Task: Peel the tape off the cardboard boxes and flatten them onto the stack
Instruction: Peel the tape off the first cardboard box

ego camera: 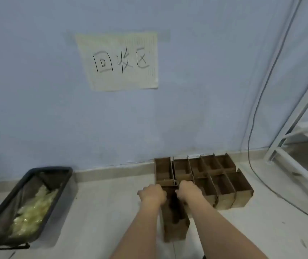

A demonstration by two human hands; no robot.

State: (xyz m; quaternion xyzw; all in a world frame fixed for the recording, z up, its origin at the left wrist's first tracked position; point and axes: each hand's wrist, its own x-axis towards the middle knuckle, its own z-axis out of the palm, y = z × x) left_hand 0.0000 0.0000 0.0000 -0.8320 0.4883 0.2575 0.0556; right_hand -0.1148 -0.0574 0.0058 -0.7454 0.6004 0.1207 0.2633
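A narrow brown cardboard box stands open on the pale floor between my forearms. My left hand grips its left wall near the far end and my right hand grips the right wall, fingers curled over the edges. Just beyond sits a group of several open cardboard boxes, packed side by side in two rows against the blue wall. No tape shows on the held box.
A black tray lined with plastic holds crumpled yellowish tape at the left. A paper sign hangs on the wall. A white metal frame and a thin cable stand at the right.
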